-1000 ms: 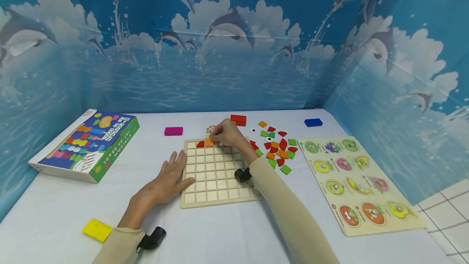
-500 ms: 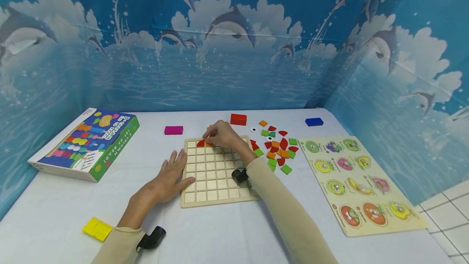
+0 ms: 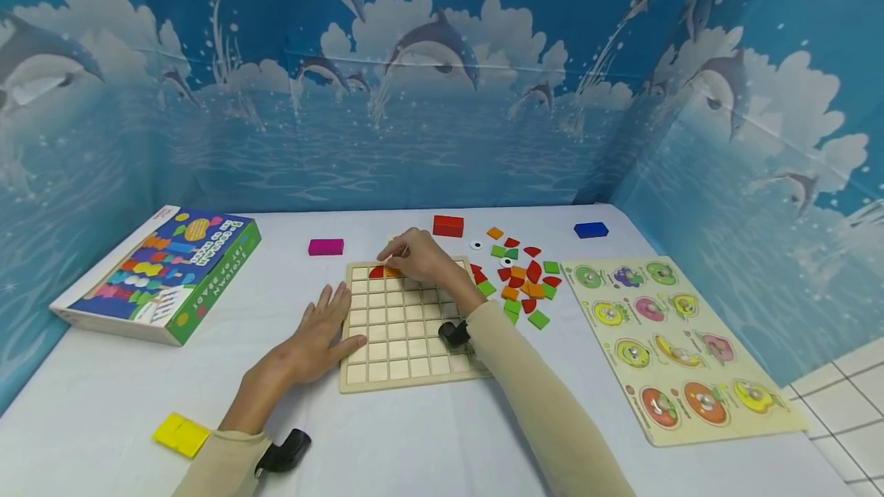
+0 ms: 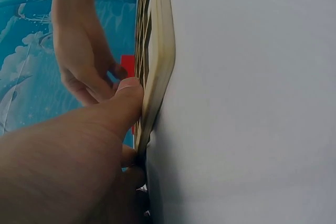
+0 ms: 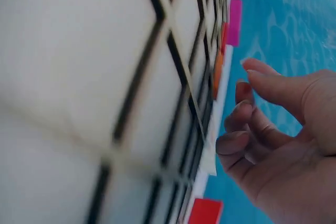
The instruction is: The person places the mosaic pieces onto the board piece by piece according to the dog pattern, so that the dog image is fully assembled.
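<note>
A wooden grid board [image 3: 398, 347] lies on the white table. My left hand [image 3: 314, 336] rests beside its left edge with fingers spread. In the left wrist view, the left thumb [image 4: 128, 95] touches the board's rim. My right hand [image 3: 424, 258] hovers over the board's far edge, fingers bent; the right wrist view shows nothing between thumb and fingertips. A red quarter-round piece [image 3: 376, 272] and an orange square piece [image 3: 392, 271] sit in the board's far row. The right hand partly hides the orange one and mostly covers a small printed card behind the board.
Loose red, green and orange pieces [image 3: 534, 272] lie right of the board. Farther right is a fruit puzzle board [image 3: 608, 351]. A game box [image 3: 166, 274] stands left. Around are magenta [image 3: 326, 247], red [image 3: 448, 225], blue [image 3: 591, 230] and yellow [image 3: 181, 435] blocks.
My right hand has shifted slightly left along the far row, and its fingertips have moved from the orange piece toward the far edge. The left hand stays in place.
</note>
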The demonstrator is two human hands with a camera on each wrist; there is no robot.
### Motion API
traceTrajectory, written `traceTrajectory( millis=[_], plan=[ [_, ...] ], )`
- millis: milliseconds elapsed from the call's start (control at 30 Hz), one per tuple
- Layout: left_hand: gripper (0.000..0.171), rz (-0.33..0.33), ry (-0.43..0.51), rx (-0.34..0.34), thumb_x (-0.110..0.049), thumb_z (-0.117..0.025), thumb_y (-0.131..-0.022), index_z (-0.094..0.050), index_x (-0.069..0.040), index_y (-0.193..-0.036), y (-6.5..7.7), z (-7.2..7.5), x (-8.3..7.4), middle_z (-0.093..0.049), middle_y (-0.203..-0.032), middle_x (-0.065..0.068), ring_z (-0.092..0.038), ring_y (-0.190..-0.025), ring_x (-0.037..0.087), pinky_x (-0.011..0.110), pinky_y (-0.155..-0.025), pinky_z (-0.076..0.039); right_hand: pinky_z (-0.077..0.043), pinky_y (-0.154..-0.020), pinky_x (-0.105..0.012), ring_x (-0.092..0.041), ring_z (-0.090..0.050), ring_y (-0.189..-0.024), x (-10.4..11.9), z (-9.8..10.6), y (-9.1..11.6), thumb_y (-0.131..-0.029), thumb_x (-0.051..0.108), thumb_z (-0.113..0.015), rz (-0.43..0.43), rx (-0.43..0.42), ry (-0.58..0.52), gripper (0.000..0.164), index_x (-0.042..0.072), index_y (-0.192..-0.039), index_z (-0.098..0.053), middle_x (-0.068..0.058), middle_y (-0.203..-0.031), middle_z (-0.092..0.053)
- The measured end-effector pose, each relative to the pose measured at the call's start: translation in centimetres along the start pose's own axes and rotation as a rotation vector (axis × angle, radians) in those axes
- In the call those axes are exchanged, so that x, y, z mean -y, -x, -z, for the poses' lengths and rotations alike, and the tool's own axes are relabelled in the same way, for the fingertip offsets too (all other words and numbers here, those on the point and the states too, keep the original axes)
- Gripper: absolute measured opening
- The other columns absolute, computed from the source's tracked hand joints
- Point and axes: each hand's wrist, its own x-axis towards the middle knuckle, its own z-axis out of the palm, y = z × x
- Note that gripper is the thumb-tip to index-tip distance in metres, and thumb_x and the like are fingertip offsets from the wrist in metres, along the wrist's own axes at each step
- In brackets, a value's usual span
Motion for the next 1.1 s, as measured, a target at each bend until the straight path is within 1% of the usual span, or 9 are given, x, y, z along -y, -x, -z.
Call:
traceTrajectory(
  millis=[100, 233, 400, 600, 700, 800, 900, 1000, 1100],
  plan=[
    [0.088, 0.003, -0.002, -0.001, -0.036, -0.058, -0.112, -0.009, 0.011, -0.167, 0.0, -0.1, 0.1, 0.000, -0.178, 0.027, 0.009, -0.164, 0.048, 0.067, -0.131, 0.003, -0.060, -0.079, -0.031, -0.029, -0.071, -0.096, -0.8, 1.5, 1.3, -0.104, 0.005, -0.070, 0.029, -0.032, -0.017, 0.020, 0.001, -0.120, -0.082, -0.015, -0.125, -0.077],
    [0.088, 0.000, -0.006, -0.002, -0.036, -0.059, -0.112, -0.009, 0.010, -0.168, -0.1, 0.0, 0.0, 0.000, -0.178, 0.027, 0.009, -0.164, 0.048, 0.066, -0.131, 0.003, -0.059, -0.078, -0.034, -0.030, -0.070, -0.092, -2.6, 4.4, 3.8, -0.102, 0.006, -0.073, 0.039, -0.094, 0.008, 0.021, -0.002, -0.121, -0.080, -0.015, -0.114, -0.079],
    [0.089, -0.002, 0.008, -0.007, -0.036, -0.060, -0.111, -0.009, 0.010, -0.168, 0.0, 0.1, -0.1, 0.000, -0.178, 0.026, 0.009, -0.165, 0.047, 0.066, -0.131, 0.003, -0.059, -0.077, -0.034, -0.029, -0.070, -0.093, -4.8, 7.2, 6.3, -0.099, 0.008, -0.078, -0.001, -0.123, 0.054, 0.025, -0.003, -0.121, -0.079, -0.013, -0.105, -0.079],
    [0.090, 0.010, 0.026, -0.002, -0.038, -0.060, -0.111, -0.009, 0.010, -0.168, 0.2, 0.0, -0.2, 0.001, -0.178, 0.026, 0.010, -0.165, 0.047, 0.066, -0.131, 0.005, -0.057, -0.076, -0.035, -0.029, -0.067, -0.090, -7.1, 9.2, 8.0, -0.099, 0.010, -0.079, -0.100, -0.123, 0.083, 0.027, -0.003, -0.123, -0.079, -0.014, -0.104, -0.078],
    [0.091, 0.003, 0.042, -0.014, -0.038, -0.061, -0.110, -0.009, 0.010, -0.168, 0.1, -0.1, 0.0, 0.001, -0.179, 0.026, 0.011, -0.165, 0.046, 0.065, -0.131, 0.006, -0.059, -0.080, -0.034, -0.026, -0.067, -0.089, -8.3, 9.5, 8.5, -0.099, 0.011, -0.080, -0.173, -0.118, 0.075, 0.024, -0.001, -0.119, -0.080, -0.014, -0.106, -0.078],
    [0.092, -0.006, 0.056, -0.023, -0.038, -0.062, -0.110, -0.009, 0.010, -0.168, 0.0, -0.4, 0.2, 0.001, -0.179, 0.026, 0.011, -0.165, 0.045, 0.064, -0.131, 0.005, -0.059, -0.079, -0.032, -0.024, -0.066, -0.086, -9.3, 9.4, 8.7, -0.098, 0.013, -0.082, -0.222, -0.074, 0.055, 0.020, 0.001, -0.114, -0.082, -0.011, -0.104, -0.079],
    [0.093, -0.009, 0.062, -0.017, -0.038, -0.062, -0.109, -0.009, 0.010, -0.168, 0.0, -0.6, 0.1, 0.000, -0.178, 0.027, 0.011, -0.165, 0.046, 0.065, -0.131, 0.004, -0.056, -0.071, -0.029, -0.022, -0.062, -0.076, -9.8, 9.1, 8.8, -0.097, 0.014, -0.083, -0.238, -0.020, 0.050, 0.016, 0.003, -0.108, -0.083, -0.009, -0.094, -0.077],
    [0.092, 0.005, 0.057, -0.014, -0.038, -0.063, -0.109, -0.009, 0.009, -0.168, 0.2, -0.5, 0.0, 0.000, -0.179, 0.026, 0.010, -0.165, 0.045, 0.064, -0.132, 0.005, -0.054, -0.064, -0.028, -0.021, -0.059, -0.068, -9.6, 8.7, 8.7, -0.096, 0.015, -0.085, -0.236, -0.012, 0.052, 0.014, 0.004, -0.103, -0.083, -0.007, -0.085, -0.073],
    [0.091, 0.015, 0.047, -0.013, -0.037, -0.062, -0.110, -0.009, 0.009, -0.168, 0.3, -0.3, -0.1, 0.000, -0.179, 0.025, 0.010, -0.165, 0.045, 0.064, -0.132, 0.005, -0.052, -0.063, -0.028, -0.020, -0.058, -0.067, -9.1, 8.4, 8.5, -0.095, 0.016, -0.086, -0.248, -0.008, 0.059, 0.014, 0.003, -0.100, -0.082, -0.006, -0.081, -0.069]
  ],
)
